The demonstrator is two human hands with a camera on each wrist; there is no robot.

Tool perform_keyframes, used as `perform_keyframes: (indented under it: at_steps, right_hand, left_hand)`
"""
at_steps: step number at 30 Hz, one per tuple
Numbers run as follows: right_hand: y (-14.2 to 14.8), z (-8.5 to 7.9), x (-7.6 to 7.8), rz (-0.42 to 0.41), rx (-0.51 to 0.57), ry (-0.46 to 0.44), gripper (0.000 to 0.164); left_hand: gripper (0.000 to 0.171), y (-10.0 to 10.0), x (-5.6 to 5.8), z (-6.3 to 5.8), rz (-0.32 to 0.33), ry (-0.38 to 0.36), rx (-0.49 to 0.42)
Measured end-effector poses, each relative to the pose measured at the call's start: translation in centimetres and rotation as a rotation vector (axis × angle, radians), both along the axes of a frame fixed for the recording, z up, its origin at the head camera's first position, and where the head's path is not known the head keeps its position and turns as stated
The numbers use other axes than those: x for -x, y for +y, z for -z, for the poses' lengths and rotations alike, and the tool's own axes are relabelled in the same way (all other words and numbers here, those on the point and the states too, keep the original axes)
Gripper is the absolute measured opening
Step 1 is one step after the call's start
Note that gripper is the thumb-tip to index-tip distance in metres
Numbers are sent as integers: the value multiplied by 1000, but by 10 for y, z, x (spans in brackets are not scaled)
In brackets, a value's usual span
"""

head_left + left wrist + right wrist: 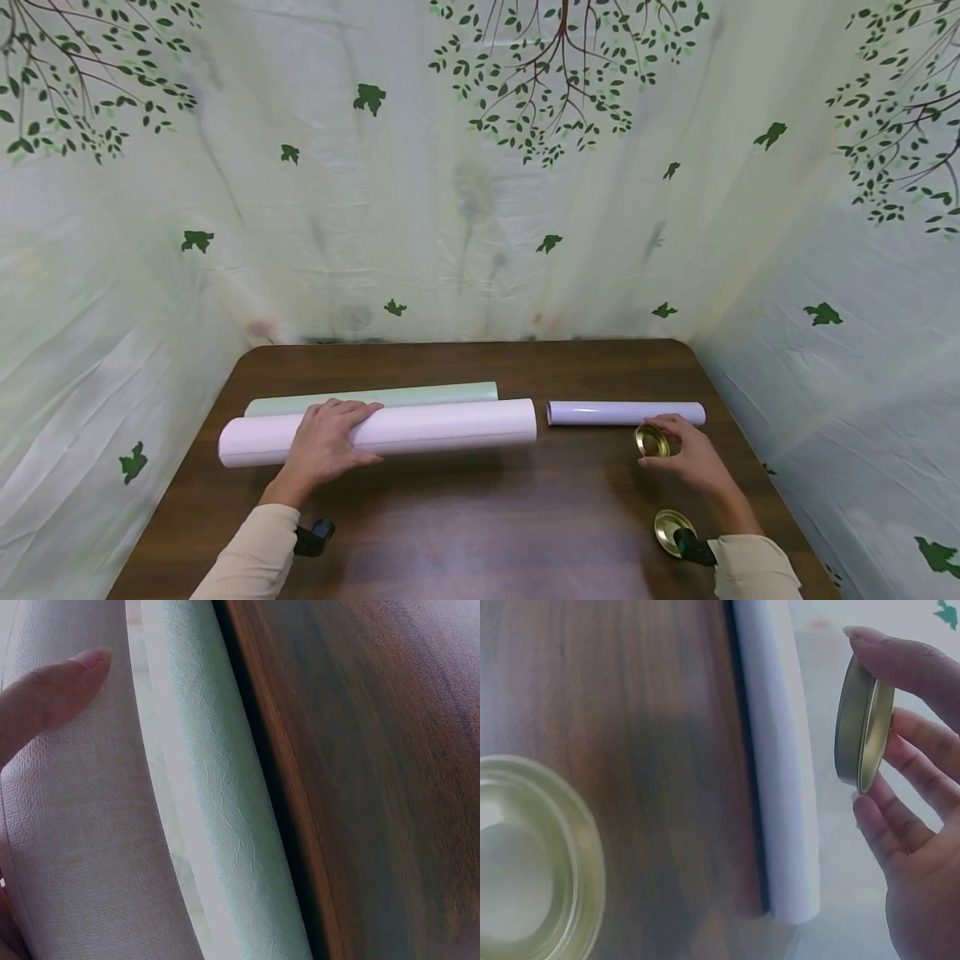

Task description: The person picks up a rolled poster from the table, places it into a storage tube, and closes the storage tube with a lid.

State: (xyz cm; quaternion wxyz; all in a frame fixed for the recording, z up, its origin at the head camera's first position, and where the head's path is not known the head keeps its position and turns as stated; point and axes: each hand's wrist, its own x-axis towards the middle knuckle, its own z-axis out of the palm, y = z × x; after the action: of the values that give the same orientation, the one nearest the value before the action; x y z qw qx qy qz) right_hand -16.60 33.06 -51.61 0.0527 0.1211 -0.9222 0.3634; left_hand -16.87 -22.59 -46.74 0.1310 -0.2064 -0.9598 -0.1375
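My left hand (326, 446) grips a pale pink wallpaper roll (450, 423), its thumb lying along the near side and its fingers over the top. The left wrist view shows the woven-looking texture of that roll and the thumb (71, 686) across it. Just behind lies a pale green roll (420, 395) with a creased pattern. My right hand (693, 462) pinches a small round gold metal lid (851, 727) on edge, between thumb and fingertips. A wider round gold piece (581, 855) with a stepped rim lies on the table near the right wrist.
A thinner, glossy lavender-white roll (600, 412) lies at the back right, just beyond the right hand. The brown wooden table (480, 533) has rounded far corners. A pale leaf-printed sheet (465, 233) hangs behind and along both sides.
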Motion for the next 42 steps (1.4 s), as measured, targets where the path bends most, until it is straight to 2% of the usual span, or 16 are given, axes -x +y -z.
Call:
perform_keyframes:
  at_steps: [10,17,27,33,42]
  right_hand:
    - [-16,-12,13,-68,29,-7,63]
    - [-28,-27,20,-68,39,-44,65]
    - [-45,-37,31,-138,61,-63,63]
    - [-55,-46,37,-161,78,-32,62]
    - [-75,-49,50,-273,149,-67,64]
  left_hand:
    - [73,1,-1,0,-5,-2,8]
    - [74,1,0,-2,-4,-4,16]
    - [74,1,0,-4,-8,-7,8]
    - [73,3,1,-3,-3,-4,4]
    - [74,5,1,-4,-2,4,13]
